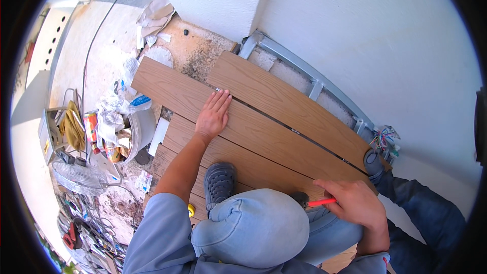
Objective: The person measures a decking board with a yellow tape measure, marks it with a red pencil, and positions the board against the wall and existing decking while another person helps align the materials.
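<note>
My left hand lies flat, fingers stretched, on a brown wood-grain plank, its fingertips at the plank's far edge. A narrow dark gap with small clips separates this board from a farther plank. At the right, my right hand is closed around a slim red stick-like tool; its exact kind is unclear. That hand is held above my knee, near the boards. Nearer planks lie side by side under my shoe.
A metal frame runs along the white wall, with loose coloured wires at its end. Another person's shoe rests at the right. Leftward stand a full rubbish bucket and a fan. A yellow round object lies beside me.
</note>
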A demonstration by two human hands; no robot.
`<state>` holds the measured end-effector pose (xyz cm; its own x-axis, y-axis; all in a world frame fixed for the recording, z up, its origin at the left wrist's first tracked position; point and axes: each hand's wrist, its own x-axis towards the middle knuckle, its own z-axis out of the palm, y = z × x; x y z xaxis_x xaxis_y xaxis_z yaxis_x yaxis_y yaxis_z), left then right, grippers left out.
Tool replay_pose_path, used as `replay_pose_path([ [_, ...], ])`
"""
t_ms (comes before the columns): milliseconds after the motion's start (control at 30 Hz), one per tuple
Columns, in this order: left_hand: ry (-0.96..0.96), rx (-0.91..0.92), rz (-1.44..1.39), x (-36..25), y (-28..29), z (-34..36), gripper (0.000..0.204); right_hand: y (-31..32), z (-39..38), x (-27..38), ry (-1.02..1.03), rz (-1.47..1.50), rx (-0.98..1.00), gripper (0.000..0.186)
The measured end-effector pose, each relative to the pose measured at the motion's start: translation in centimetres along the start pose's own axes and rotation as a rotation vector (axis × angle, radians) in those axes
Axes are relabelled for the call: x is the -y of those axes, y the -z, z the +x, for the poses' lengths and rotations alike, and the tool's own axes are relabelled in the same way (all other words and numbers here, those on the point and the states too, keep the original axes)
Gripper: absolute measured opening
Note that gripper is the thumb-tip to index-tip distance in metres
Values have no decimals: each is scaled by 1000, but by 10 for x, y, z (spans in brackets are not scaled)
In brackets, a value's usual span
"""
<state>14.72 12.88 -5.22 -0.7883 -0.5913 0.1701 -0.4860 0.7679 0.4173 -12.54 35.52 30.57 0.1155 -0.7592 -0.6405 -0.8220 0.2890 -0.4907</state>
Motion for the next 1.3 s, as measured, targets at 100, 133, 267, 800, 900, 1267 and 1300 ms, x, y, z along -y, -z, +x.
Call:
replay_pose_path([
  [100, -2, -8, -15, 1, -1, -1, 54, 0, 3, -1, 10, -4, -2, 44],
  [133, -4, -17, -33, 0, -1, -1, 53, 0, 3, -1, 13, -2, -2, 44],
  [267, 1, -18, -38, 0, -1, -1, 54, -1, 5, -1, -8, -8, 20, 44],
  [800, 5, 6, -36, 7, 0, -5, 54, -40, 153, -28, 80, -117, -81, 32],
  [900, -2, -3, -59, 3, -2, 2, 53, -49, 259, -25, 26, -250, -253, 44],
  [1267, -3, -7, -82, 7, -2, 1, 53, -67, 441, 3, -118, -269, -393, 66],
  [1300, -5, -3, -86, 5, -3, 2, 52, -69, 445, 0, -134, -285, -419, 65],
])
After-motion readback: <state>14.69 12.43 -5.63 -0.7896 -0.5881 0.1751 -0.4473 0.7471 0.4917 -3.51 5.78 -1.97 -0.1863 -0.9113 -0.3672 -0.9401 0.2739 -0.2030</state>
